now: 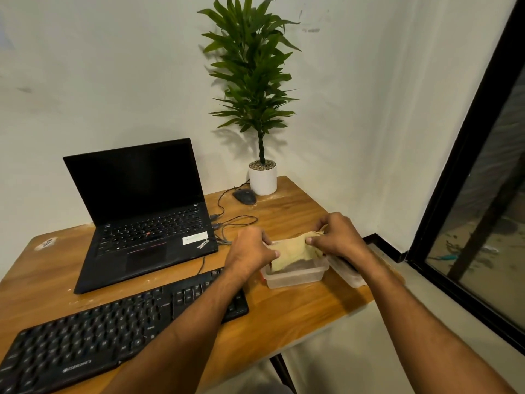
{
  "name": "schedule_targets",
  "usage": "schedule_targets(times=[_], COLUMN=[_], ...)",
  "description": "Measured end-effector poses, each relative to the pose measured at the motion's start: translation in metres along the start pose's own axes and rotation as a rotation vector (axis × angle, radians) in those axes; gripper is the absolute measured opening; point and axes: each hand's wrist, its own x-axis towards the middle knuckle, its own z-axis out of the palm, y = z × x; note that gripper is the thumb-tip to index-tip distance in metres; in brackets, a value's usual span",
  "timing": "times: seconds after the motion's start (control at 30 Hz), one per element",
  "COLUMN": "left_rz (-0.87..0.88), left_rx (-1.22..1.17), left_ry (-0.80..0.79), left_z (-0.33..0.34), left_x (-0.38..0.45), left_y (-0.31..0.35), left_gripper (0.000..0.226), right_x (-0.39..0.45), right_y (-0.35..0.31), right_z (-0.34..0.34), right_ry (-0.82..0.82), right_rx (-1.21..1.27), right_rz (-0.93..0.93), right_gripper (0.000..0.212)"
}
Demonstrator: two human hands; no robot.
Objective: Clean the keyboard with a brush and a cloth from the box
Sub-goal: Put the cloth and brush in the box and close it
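A yellowish cloth point(292, 251) is stretched over an open clear plastic box point(295, 277) on the right side of the wooden table point(289, 308). My left hand point(250, 251) pinches the cloth's left edge. My right hand point(338, 237) pinches its right edge, slightly higher. A black keyboard point(93, 334) lies at the front left, partly under my left forearm. No brush shows; the box's inside is mostly covered by the cloth.
An open black laptop point(142, 214) stands behind the keyboard. A black mouse point(245, 196) with cables and a potted plant point(262, 177) sit at the back. The box lid point(348, 273) lies right of the box, near the table edge. A dark window frame point(454, 180) is on the right.
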Motion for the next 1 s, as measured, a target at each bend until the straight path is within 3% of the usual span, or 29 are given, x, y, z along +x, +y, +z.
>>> schedule_targets(times=[0.07, 0.17, 0.27, 0.47, 0.73, 1.0], left_rz=[0.035, 0.100, 0.151, 0.192, 0.102, -0.052], left_rx=[0.081, 0.177, 0.164, 0.137, 0.114, 0.158], left_ry=[-0.018, -0.015, 0.016, 0.044, 0.119, 0.229], left_z=[0.006, 0.015, 0.017, 0.008, -0.043, -0.103], left_x=[0.002, 0.003, 0.004, -0.001, -0.029, -0.091], left_y=[0.000, -0.003, -0.007, -0.022, -0.077, -0.174], left_gripper=[0.022, 0.018, 0.019, 0.014, 0.020, 0.038], right_x=[-0.002, -0.011, -0.017, -0.024, -0.047, -0.082], right_y=[-0.003, -0.006, -0.009, -0.017, -0.085, -0.126], right_z=[0.007, 0.012, 0.008, 0.020, 0.067, 0.133], right_ry=[-0.004, 0.141, 0.224, 0.135, 0.035, -0.098], right_rx=[-0.095, -0.322, -0.343, -0.293, -0.186, -0.149], right_rz=[-0.015, -0.117, -0.167, -0.183, -0.322, -0.301], right_gripper=[0.026, 0.027, 0.025, 0.029, 0.027, 0.063])
